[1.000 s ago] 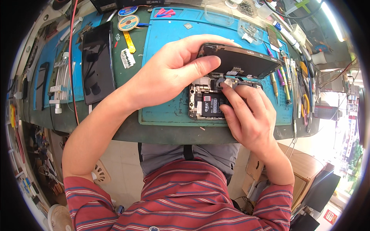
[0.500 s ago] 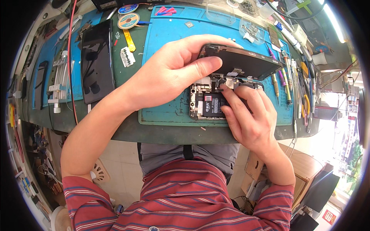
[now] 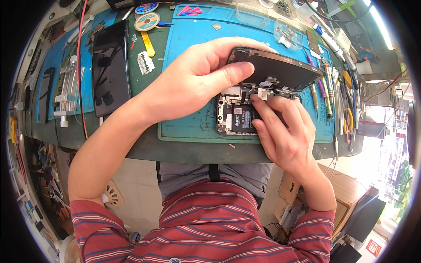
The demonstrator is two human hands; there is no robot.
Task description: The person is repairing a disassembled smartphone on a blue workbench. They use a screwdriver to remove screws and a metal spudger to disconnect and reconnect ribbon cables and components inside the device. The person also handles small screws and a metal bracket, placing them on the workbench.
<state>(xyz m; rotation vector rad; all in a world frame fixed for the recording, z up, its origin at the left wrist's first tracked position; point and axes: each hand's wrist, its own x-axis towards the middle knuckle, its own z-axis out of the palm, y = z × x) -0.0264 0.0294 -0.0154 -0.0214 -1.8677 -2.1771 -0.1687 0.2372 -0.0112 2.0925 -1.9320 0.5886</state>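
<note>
On the blue silicone mat of the desk, the left hand clamps its fingers on the lifted black glass screen panel over the opened phone body, while the right hand, fingertips pinched together, seemingly works a connector, needing delicate pressure next.

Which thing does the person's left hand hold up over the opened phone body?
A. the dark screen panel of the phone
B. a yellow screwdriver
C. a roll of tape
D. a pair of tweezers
A: the left hand grips the dark screen panel by its left end, tilted above the opened phone body on the blue mat, while the right hand works at the connectors beneath it.
</note>
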